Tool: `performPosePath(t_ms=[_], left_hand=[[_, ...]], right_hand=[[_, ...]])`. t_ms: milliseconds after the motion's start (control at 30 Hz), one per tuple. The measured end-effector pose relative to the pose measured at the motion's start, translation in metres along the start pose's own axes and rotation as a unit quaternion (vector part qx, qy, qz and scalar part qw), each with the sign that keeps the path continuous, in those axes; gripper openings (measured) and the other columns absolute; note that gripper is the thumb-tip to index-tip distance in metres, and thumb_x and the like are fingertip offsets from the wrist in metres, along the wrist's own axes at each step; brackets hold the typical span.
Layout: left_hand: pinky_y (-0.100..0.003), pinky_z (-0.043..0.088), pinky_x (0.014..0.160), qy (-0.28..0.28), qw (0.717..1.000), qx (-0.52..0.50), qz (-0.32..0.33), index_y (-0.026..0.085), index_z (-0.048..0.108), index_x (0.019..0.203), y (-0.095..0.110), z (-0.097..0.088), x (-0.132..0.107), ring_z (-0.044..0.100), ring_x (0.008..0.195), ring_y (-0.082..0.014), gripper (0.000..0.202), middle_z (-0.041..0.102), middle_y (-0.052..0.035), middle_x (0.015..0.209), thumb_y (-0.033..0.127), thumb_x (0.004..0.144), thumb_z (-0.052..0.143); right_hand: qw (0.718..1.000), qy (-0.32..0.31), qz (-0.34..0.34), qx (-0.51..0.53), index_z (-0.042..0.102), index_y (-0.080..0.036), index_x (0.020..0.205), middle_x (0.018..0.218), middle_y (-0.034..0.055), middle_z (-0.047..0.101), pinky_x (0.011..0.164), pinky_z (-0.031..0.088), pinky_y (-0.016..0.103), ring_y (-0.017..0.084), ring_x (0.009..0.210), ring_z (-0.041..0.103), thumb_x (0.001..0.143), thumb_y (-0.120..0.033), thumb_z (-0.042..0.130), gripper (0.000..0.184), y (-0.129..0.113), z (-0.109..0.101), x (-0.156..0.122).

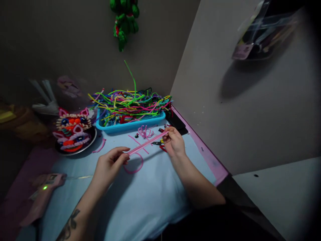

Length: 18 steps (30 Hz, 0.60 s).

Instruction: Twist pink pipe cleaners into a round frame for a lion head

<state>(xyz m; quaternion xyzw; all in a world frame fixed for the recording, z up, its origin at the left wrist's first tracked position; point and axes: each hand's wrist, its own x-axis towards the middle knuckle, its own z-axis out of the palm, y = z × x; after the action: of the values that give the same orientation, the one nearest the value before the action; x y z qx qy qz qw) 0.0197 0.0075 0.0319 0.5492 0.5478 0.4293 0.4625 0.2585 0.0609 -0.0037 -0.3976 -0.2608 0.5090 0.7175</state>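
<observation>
Left hand (111, 164): I see it pinching the near end of a slim, straight pink strip (146, 144), likely chenille | strip: spans between the hands above the tabletop (140, 204), inward of its right edge; I judge it light, bendable, grippy, easily kinked, best held by its ends | right hand (175, 142): pinching the far end

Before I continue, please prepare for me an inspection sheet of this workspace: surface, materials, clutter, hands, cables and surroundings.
Surface: light-blue cover.
Materials: pink strip, held diagonally; pink loop below it.
Clutter: blue tray heaped with coloured stems; dark bowl holding fuzzy figures.
Hands: left hand and right hand each pinch one end of the strip.
Cables: dark cord near the handle of a pink device; far end out of view.
Surroundings: grey walls, green hanging decoration, clear pouch.
</observation>
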Motion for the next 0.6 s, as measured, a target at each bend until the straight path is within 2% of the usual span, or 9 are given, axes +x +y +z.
performPosePath(t_ms=[100, 167, 233, 300, 400, 500, 533, 600], left_hand=[[-0.025, 0.048, 0.057, -0.018, 0.999, -0.014, -0.025, 0.021, 0.074, 0.086, -0.004, -0.005, 0.006, 0.063, 0.056, -0.0171, 0.021, 0.070, -0.0024, 0.062, 0.032, 0.068, 0.074], [-0.026, 0.048, 0.058, -0.072, 0.995, -0.040, -0.052, 0.020, 0.074, 0.089, -0.008, -0.010, 0.010, 0.063, 0.056, -0.0172, 0.026, 0.068, -0.0023, 0.060, 0.035, 0.067, 0.077], [-0.027, 0.048, 0.061, -0.151, 0.983, -0.061, -0.084, 0.020, 0.073, 0.096, -0.011, -0.016, 0.013, 0.062, 0.058, -0.0173, 0.034, 0.069, -0.0028, 0.061, 0.040, 0.069, 0.077], [-0.028, 0.048, 0.063, -0.245, 0.961, -0.073, -0.109, 0.019, 0.072, 0.106, -0.015, -0.022, 0.015, 0.063, 0.063, -0.0178, 0.044, 0.072, -0.0055, 0.069, 0.048, 0.073, 0.074], [-0.032, 0.048, 0.072, -0.373, 0.917, -0.070, -0.120, 0.016, 0.068, 0.119, -0.020, -0.027, 0.014, 0.066, 0.079, -0.0221, 0.063, 0.075, -0.0132, 0.092, 0.062, 0.077, 0.065], [-0.040, 0.045, 0.092, -0.425, 0.891, -0.089, -0.130, 0.015, 0.064, 0.127, -0.029, -0.028, 0.013, 0.064, 0.104, -0.0295, 0.071, 0.070, -0.0179, 0.118, 0.068, 0.080, 0.055], [-0.042, 0.042, 0.097, -0.445, 0.876, -0.125, -0.137, 0.015, 0.062, 0.130, -0.033, -0.026, 0.013, 0.062, 0.111, -0.0312, 0.075, 0.067, -0.0186, 0.124, 0.070, 0.081, 0.051], [-0.045, 0.041, 0.099, -0.460, 0.840, -0.235, -0.166, 0.010, 0.059, 0.132, -0.040, -0.021, 0.013, 0.062, 0.112, -0.0341, 0.091, 0.065, -0.0224, 0.124, 0.080, 0.079, 0.037]], right_hand=[[1.000, -0.011, 0.018, 0.012, 0.052, -0.022, 0.071, 0.075, -0.0019, 0.055, 0.050, 0.042, 0.021, 0.007, 0.053, 0.044, 0.068, -0.030, 0.073, 0.023, 0.006, -0.003, 0.001], [0.999, -0.036, 0.027, 0.003, 0.052, -0.022, 0.071, 0.074, -0.0016, 0.056, 0.050, 0.042, 0.022, 0.008, 0.053, 0.044, 0.070, -0.032, 0.072, 0.023, 0.008, -0.006, 0.002], [0.997, -0.067, 0.042, 0.003, 0.053, -0.022, 0.072, 0.072, -0.0019, 0.056, 0.049, 0.041, 0.021, 0.008, 0.053, 0.044, 0.070, -0.032, 0.074, 0.023, 0.009, -0.008, 0.003], [0.993, -0.094, 0.061, 0.019, 0.055, -0.020, 0.071, 0.070, -0.0027, 0.056, 0.049, 0.040, 0.020, 0.007, 0.052, 0.045, 0.067, -0.032, 0.078, 0.025, 0.008, -0.010, 0.003], [0.984, -0.136, 0.103, 0.049, 0.057, -0.019, 0.070, 0.067, -0.0029, 0.057, 0.048, 0.039, 0.017, 0.006, 0.052, 0.045, 0.065, -0.031, 0.082, 0.028, 0.005, -0.010, 0.002], [0.969, -0.180, 0.145, 0.081, 0.057, -0.019, 0.070, 0.067, -0.0022, 0.057, 0.046, 0.037, 0.017, 0.007, 0.053, 0.044, 0.067, -0.029, 0.082, 0.027, 0.002, -0.010, 0.000], [0.963, -0.196, 0.157, 0.098, 0.056, -0.019, 0.070, 0.066, -0.0025, 0.055, 0.045, 0.036, 0.016, 0.007, 0.053, 0.043, 0.067, -0.029, 0.082, 0.028, 0.001, -0.009, -0.002], [0.947, -0.230, 0.179, 0.137, 0.054, -0.019, 0.067, 0.061, -0.0040, 0.050, 0.042, 0.031, 0.015, 0.007, 0.052, 0.040, 0.064, -0.029, 0.084, 0.032, 0.002, -0.008, -0.005]])
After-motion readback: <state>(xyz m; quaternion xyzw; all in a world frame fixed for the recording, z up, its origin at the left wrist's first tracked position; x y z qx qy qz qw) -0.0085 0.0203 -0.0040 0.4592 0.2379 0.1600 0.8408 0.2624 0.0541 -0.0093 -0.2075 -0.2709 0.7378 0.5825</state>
